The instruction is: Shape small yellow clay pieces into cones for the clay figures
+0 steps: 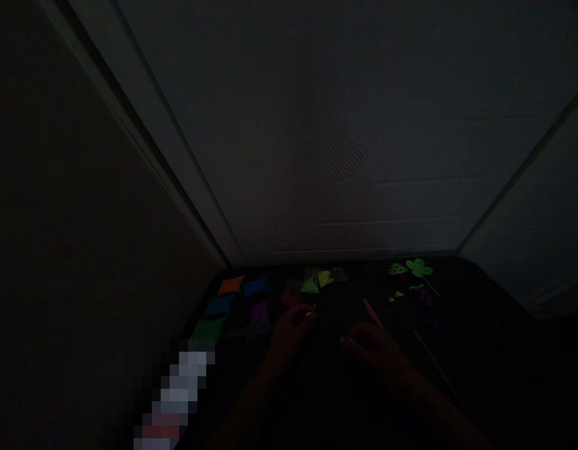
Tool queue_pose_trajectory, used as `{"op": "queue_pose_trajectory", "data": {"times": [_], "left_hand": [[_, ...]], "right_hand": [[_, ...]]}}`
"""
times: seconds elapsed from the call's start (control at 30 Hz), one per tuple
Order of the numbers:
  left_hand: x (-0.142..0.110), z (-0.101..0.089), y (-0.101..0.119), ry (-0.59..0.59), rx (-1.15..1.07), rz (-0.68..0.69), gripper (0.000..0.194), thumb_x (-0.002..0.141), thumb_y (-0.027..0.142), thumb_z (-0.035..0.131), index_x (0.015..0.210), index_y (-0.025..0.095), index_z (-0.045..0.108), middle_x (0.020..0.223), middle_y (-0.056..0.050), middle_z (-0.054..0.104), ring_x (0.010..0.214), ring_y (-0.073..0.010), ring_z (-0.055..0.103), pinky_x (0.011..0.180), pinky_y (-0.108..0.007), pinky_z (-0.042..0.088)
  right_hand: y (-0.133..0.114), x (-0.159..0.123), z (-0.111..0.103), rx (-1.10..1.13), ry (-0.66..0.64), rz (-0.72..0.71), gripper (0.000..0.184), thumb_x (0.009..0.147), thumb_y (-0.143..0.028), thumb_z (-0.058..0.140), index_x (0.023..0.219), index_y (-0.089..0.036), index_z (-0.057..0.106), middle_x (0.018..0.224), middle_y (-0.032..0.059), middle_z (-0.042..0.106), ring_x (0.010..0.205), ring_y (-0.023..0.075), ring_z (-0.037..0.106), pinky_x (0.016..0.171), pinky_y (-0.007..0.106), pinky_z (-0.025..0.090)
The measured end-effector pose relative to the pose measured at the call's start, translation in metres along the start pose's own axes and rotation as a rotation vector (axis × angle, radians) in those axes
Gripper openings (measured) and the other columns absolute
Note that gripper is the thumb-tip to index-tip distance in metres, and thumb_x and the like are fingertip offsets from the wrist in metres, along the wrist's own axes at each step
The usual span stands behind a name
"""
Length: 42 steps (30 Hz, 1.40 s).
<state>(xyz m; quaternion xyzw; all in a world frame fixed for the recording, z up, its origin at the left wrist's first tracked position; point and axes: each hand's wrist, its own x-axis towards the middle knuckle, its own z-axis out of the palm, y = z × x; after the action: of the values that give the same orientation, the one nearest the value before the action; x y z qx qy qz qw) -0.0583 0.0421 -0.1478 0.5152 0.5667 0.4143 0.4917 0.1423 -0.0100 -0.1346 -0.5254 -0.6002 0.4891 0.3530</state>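
The scene is very dark. My left hand (292, 325) has its fingers closed over the middle of the black table, with a small pale piece of modelling clay (310, 314) at the fingertips. To the right and a little nearer, my right hand (370, 344) pinches another small pale bit (343, 341), probably the same clay. A gap separates the two hands. Just beyond my right hand lies a pink modelling knife (373, 311). Opened packets of green clay (310, 285) and yellow clay (325, 278) lie beyond my left hand.
Clay packets in orange (231, 285), blue (255, 287), purple (260, 312) and green (209, 328) lie at left. At back right are a green flower (418, 268), a purple clay piece (423, 296) and small yellow bits. A thin pink stick (436, 362) lies right. A pale panel (270, 125) rises behind.
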Motion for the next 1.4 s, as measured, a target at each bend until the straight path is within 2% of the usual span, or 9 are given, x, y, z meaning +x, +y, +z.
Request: {"op": "queue_pose_trajectory", "data": {"times": [0.3, 0.4, 0.53, 0.67, 0.77, 0.93, 1.07, 1.27, 1.4], "left_hand": [[0.004, -0.004, 0.001, 0.066, 0.102, 0.056, 0.025, 0.073, 0.043, 0.064, 0.083, 0.021, 0.072, 0.083, -0.003, 0.071, 0.08, -0.0217, 0.063, 0.072, -0.03, 0.045], [0.006, -0.007, 0.003, 0.083, 0.139, 0.067, 0.028, 0.074, 0.043, 0.063, 0.087, 0.02, 0.071, 0.085, -0.004, 0.071, 0.082, -0.0218, 0.063, 0.073, -0.031, 0.046], [0.009, -0.013, 0.004, 0.082, 0.198, 0.088, 0.031, 0.074, 0.04, 0.063, 0.096, 0.019, 0.068, 0.098, -0.005, 0.07, 0.092, -0.0222, 0.064, 0.079, -0.032, 0.048], [0.009, -0.013, 0.002, 0.043, 0.294, 0.121, 0.026, 0.072, 0.031, 0.066, 0.095, 0.018, 0.067, 0.099, -0.006, 0.071, 0.091, -0.0214, 0.066, 0.081, -0.034, 0.05], [0.008, -0.009, -0.001, 0.01, 0.382, 0.17, 0.019, 0.072, 0.026, 0.066, 0.09, 0.019, 0.066, 0.094, -0.005, 0.071, 0.086, -0.0201, 0.066, 0.079, -0.033, 0.051], [0.006, -0.007, -0.007, -0.026, 0.522, 0.299, 0.016, 0.078, 0.027, 0.061, 0.092, 0.02, 0.065, 0.097, -0.004, 0.069, 0.091, -0.0201, 0.063, 0.084, -0.035, 0.049], [0.007, -0.008, -0.01, -0.062, 0.617, 0.386, 0.016, 0.08, 0.027, 0.06, 0.094, 0.02, 0.065, 0.099, -0.005, 0.068, 0.098, -0.0214, 0.06, 0.09, -0.037, 0.046], [0.007, -0.007, -0.015, -0.092, 0.719, 0.47, 0.019, 0.083, 0.026, 0.056, 0.099, 0.019, 0.064, 0.103, -0.006, 0.068, 0.103, -0.021, 0.058, 0.094, -0.038, 0.044], [0.007, -0.007, -0.017, -0.09, 0.778, 0.493, 0.019, 0.084, 0.025, 0.056, 0.1, 0.019, 0.064, 0.103, -0.006, 0.068, 0.103, -0.0212, 0.058, 0.093, -0.038, 0.044]], "right_hand": [[-0.005, 0.001, -0.012, -0.072, 0.203, -0.009, 0.03, 0.082, -0.044, 0.05, 0.066, -0.02, 0.056, 0.06, -0.002, 0.054, 0.056, 0.0134, 0.052, 0.053, 0.027, 0.043], [-0.003, 0.004, -0.016, -0.096, 0.248, -0.023, 0.032, 0.087, -0.045, 0.045, 0.08, -0.021, 0.064, 0.071, 0.0011, 0.064, 0.07, 0.0175, 0.061, 0.074, 0.037, 0.049], [0.0, 0.008, -0.018, -0.138, 0.265, -0.059, 0.028, 0.084, -0.04, 0.051, 0.1, -0.024, 0.067, 0.107, 0.0048, 0.068, 0.108, 0.0237, 0.059, 0.101, 0.046, 0.036], [0.001, 0.008, -0.015, -0.185, 0.266, -0.041, 0.029, 0.082, -0.041, 0.055, 0.102, -0.022, 0.065, 0.096, 0.0048, 0.071, 0.091, 0.0211, 0.066, 0.085, 0.04, 0.048], [0.002, 0.007, -0.013, -0.244, 0.252, -0.019, 0.022, 0.08, -0.041, 0.058, 0.081, -0.02, 0.064, 0.074, 0.0019, 0.069, 0.069, 0.0178, 0.065, 0.064, 0.032, 0.05], [0.005, 0.008, -0.01, -0.369, 0.187, -0.046, 0.02, 0.08, -0.039, 0.059, 0.072, -0.021, 0.058, 0.069, -0.0004, 0.065, 0.064, 0.0161, 0.061, 0.058, 0.03, 0.046], [0.01, 0.01, -0.009, -0.443, 0.065, -0.091, 0.01, 0.084, -0.029, 0.054, 0.083, -0.022, 0.061, 0.084, 0.0005, 0.068, 0.077, 0.0164, 0.064, 0.069, 0.031, 0.049], [0.016, 0.01, -0.008, -0.556, -0.039, -0.112, 0.022, 0.088, -0.025, 0.046, 0.105, -0.021, 0.06, 0.102, 0.0071, 0.068, 0.092, 0.0215, 0.065, 0.08, 0.038, 0.05], [0.017, 0.01, -0.007, -0.636, -0.063, -0.129, 0.021, 0.088, -0.027, 0.047, 0.1, -0.019, 0.062, 0.1, 0.0097, 0.068, 0.094, 0.0247, 0.064, 0.082, 0.042, 0.048]]}}
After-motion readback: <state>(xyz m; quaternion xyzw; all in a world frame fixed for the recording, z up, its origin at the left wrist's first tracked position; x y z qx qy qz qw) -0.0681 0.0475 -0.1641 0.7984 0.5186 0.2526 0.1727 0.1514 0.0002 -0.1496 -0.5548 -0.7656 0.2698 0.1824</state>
